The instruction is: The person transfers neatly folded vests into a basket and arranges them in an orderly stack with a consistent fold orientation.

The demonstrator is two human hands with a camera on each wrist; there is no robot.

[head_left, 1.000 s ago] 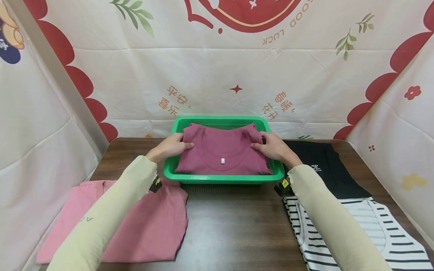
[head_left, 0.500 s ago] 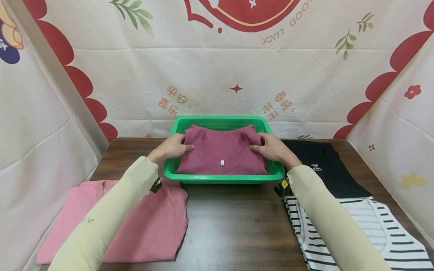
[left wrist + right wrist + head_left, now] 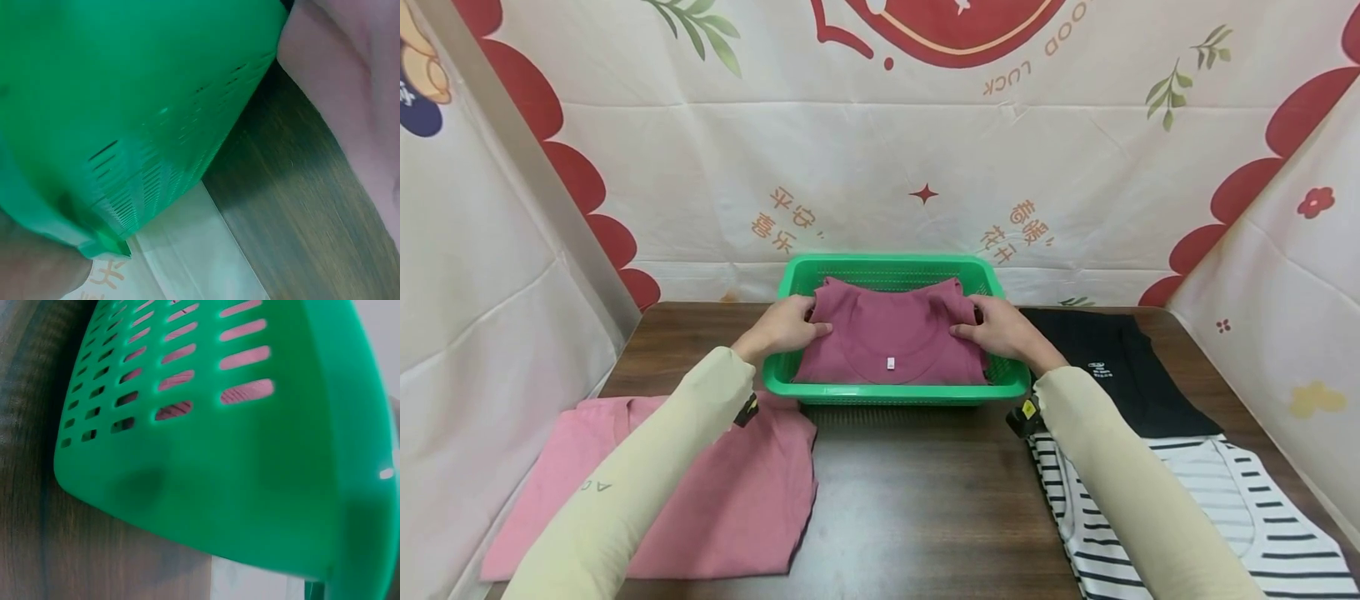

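A folded mauve T-shirt with a small white neck label lies inside the green plastic basket. My left hand pinches the shirt's left side, thumb on top, just over the basket's left rim. At the opposite side my right hand pinches the shirt in the same way. Both sets of fingers are partly hidden under the cloth. The left wrist view shows the basket's slotted wall close up, with part of a hand at the lower left corner. Pink cloth shows through the slots of the basket wall in the right wrist view.
A folded pink shirt lies at the left of the brown table. On the right are a folded black shirt and a black-and-white striped shirt. Behind the basket hangs a printed white cloth.
Both hands have drawn slightly closer together, and the mauve shirt has sunk a little into the basket and bunched narrower between them. The other clothes have stayed put.
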